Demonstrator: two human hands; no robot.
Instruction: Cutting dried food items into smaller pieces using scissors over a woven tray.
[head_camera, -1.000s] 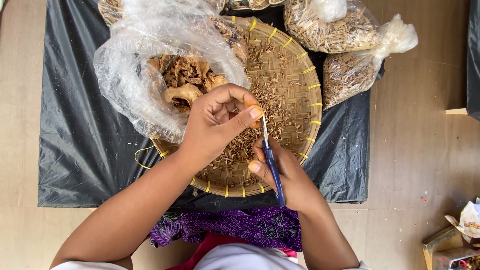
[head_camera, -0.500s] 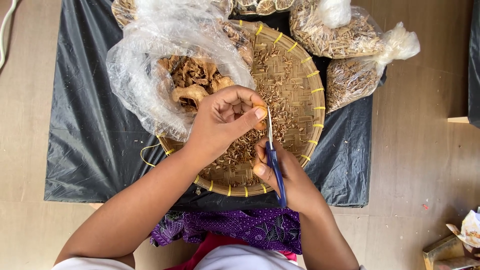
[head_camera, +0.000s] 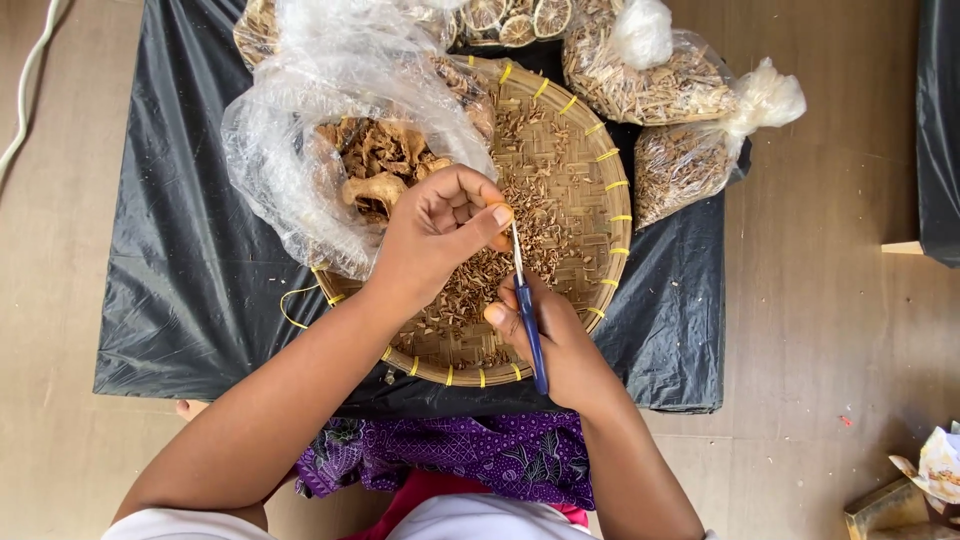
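The person sits over a round woven bamboo tray (head_camera: 600, 230) laid on a black plastic sheet (head_camera: 180, 270) on a wooden floor (head_camera: 830, 330). The left hand (head_camera: 435, 235) is curled nearly closed, thumb and fingertips pinching a small dried root piece (head_camera: 499, 215) above the middle of the tray; only its tip shows past the thumb, so its size can't be told. The right hand (head_camera: 555, 345) is wrapped around the blue handles of the scissors (head_camera: 528, 318), blades pointing up toward the pinched piece, tips right at it; whether the blades are parted or closed is too thin to tell. A good spread of cut brown chips (head_camera: 520, 250) already covers the tray's centre and lower part, so a fair amount of cutting looks done. The open clear plastic bag (head_camera: 300, 150) lying over the tray's upper left still holds a heap of whole dried roots (head_camera: 375, 165), so plenty appears left to cut, judged roughly somewhere midway. Just beyond the tray sit two tied bags of chopped dried material (head_camera: 650, 90) and (head_camera: 685, 165), one touching the tray's rim, and a bag of dried round slices (head_camera: 520, 18) at the top edge. A purple patterned cloth (head_camera: 470, 455) covers the lap below the tray.
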